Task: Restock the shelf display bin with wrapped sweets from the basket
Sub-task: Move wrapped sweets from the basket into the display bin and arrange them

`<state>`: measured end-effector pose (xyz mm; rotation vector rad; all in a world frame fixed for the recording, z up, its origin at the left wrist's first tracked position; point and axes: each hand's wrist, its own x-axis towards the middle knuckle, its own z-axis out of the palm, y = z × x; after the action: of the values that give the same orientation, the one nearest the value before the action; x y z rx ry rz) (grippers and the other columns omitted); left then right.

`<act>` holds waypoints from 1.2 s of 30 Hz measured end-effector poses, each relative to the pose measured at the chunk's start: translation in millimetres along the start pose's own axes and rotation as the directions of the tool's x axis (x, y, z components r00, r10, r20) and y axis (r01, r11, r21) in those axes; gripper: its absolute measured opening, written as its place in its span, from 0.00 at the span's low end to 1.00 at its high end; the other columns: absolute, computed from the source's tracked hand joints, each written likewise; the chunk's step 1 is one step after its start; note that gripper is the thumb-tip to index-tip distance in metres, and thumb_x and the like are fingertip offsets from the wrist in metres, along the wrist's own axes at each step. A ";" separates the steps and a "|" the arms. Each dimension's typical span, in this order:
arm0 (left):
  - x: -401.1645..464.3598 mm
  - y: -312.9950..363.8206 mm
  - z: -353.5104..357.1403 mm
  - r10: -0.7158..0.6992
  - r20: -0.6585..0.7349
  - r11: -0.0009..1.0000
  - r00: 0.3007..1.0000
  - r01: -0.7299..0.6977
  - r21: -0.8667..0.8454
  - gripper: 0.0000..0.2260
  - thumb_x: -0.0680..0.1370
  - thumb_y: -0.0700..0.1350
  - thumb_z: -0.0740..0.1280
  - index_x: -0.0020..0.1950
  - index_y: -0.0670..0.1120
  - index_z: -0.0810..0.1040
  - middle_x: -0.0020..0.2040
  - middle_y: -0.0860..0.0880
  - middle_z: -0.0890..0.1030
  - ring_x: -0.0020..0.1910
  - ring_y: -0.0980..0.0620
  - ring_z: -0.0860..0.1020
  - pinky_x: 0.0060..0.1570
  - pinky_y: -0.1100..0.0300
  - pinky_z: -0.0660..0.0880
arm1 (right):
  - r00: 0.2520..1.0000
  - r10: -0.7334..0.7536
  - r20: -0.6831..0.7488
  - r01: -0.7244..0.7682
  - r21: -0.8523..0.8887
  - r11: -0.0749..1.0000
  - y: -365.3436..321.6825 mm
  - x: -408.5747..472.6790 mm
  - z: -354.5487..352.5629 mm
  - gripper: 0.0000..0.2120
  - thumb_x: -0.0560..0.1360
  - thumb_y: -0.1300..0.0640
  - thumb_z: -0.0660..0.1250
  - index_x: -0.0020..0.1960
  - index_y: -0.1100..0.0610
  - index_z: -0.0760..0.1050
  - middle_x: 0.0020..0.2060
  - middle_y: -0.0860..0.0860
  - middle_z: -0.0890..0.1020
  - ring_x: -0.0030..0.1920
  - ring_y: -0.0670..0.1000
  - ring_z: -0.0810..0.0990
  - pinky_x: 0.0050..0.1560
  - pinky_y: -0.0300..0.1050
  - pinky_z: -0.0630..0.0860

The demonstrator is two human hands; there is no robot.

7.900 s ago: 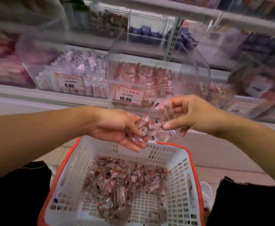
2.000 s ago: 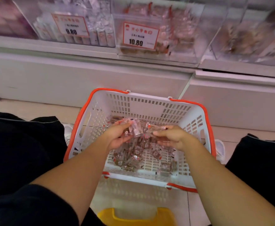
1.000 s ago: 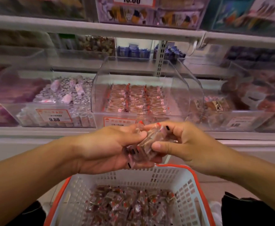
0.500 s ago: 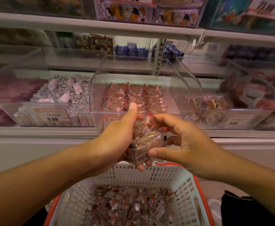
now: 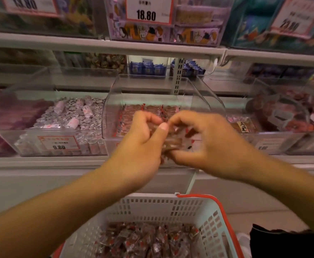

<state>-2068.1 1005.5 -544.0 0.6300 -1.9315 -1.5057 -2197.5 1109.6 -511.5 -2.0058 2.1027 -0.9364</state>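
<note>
Left hand (image 5: 143,144) and right hand (image 5: 204,144), both gripping one bundle of sweets (image 5: 172,143). Now raised from basket (image 5: 215,218) to front of bin (image 5: 113,112). Placing among rows next, probably.

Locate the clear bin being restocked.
Head view, centre: the clear bin sits on the lower shelf behind both hands, between the silver-sweets bin on its left and dark-snack bin on its right.

Stocked shop shelves (image 5: 152,48), tiled floor (image 5: 264,205)
</note>
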 end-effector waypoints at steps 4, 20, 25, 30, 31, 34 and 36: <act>38.0 14.9 -2.6 0.233 0.046 0.947 0.971 -0.237 0.217 0.04 0.83 0.46 0.60 0.52 0.53 0.64 0.42 0.52 0.79 0.35 0.64 0.78 0.30 0.67 0.75 | 0.996 -0.051 0.075 0.067 -0.229 0.971 7.2 44.3 -29.7 0.15 0.67 0.48 0.77 0.50 0.46 0.77 0.42 0.40 0.78 0.43 0.40 0.77 0.43 0.37 0.75; 82.7 -41.2 -40.4 0.080 0.424 0.687 0.902 -0.358 0.632 0.11 0.79 0.55 0.52 0.44 0.54 0.70 0.39 0.58 0.74 0.41 0.58 0.74 0.46 0.55 0.72 | 0.827 0.334 0.453 0.044 -0.644 0.764 64.3 88.2 -4.8 0.10 0.68 0.48 0.72 0.40 0.50 0.72 0.35 0.46 0.75 0.36 0.50 0.75 0.31 0.45 0.71; 87.5 -43.1 -41.6 0.072 0.415 0.742 0.907 -0.327 0.585 0.07 0.80 0.52 0.55 0.46 0.55 0.72 0.42 0.59 0.75 0.45 0.60 0.74 0.49 0.56 0.72 | 0.841 0.318 0.438 0.029 -0.623 0.782 78.5 94.0 18.4 0.11 0.68 0.56 0.73 0.50 0.52 0.76 0.49 0.52 0.79 0.49 0.55 0.81 0.33 0.39 0.68; 86.3 -44.3 -41.8 0.093 0.396 0.763 0.914 -0.321 0.562 0.07 0.79 0.53 0.56 0.48 0.57 0.72 0.42 0.60 0.75 0.45 0.60 0.74 0.48 0.56 0.72 | 0.772 0.405 0.491 -0.072 -0.565 0.822 83.8 98.5 23.6 0.16 0.69 0.56 0.75 0.47 0.49 0.69 0.50 0.52 0.79 0.44 0.53 0.77 0.28 0.31 0.56; 85.9 -44.3 -42.4 0.101 0.385 0.763 0.917 -0.320 0.562 0.06 0.79 0.53 0.56 0.48 0.57 0.73 0.42 0.60 0.76 0.44 0.61 0.74 0.47 0.56 0.72 | 0.754 0.426 0.500 -0.090 -0.564 0.821 83.3 100.4 22.7 0.16 0.68 0.56 0.77 0.46 0.50 0.70 0.49 0.51 0.79 0.41 0.50 0.75 0.27 0.31 0.56; 83.4 -42.7 -42.6 0.143 0.339 0.752 0.930 -0.325 0.574 0.06 0.78 0.54 0.58 0.48 0.57 0.73 0.39 0.60 0.77 0.41 0.60 0.75 0.44 0.54 0.74 | 0.768 0.426 0.478 -0.125 -0.541 0.832 76.7 106.0 16.8 0.12 0.67 0.55 0.78 0.43 0.50 0.76 0.40 0.48 0.77 0.36 0.46 0.74 0.27 0.35 0.62; 80.5 -40.3 -42.8 0.216 0.288 0.727 0.933 -0.350 0.591 0.07 0.79 0.54 0.59 0.46 0.56 0.74 0.35 0.59 0.77 0.37 0.58 0.76 0.39 0.53 0.74 | 0.845 0.377 0.380 -0.127 -0.542 0.831 70.4 105.4 10.6 0.06 0.71 0.55 0.76 0.45 0.51 0.80 0.39 0.48 0.79 0.42 0.50 0.79 0.35 0.41 0.70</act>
<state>-2094.4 911.0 -562.0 0.4238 -2.5826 -0.7136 -2268.5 1004.3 -517.8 -1.7923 2.3733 0.1758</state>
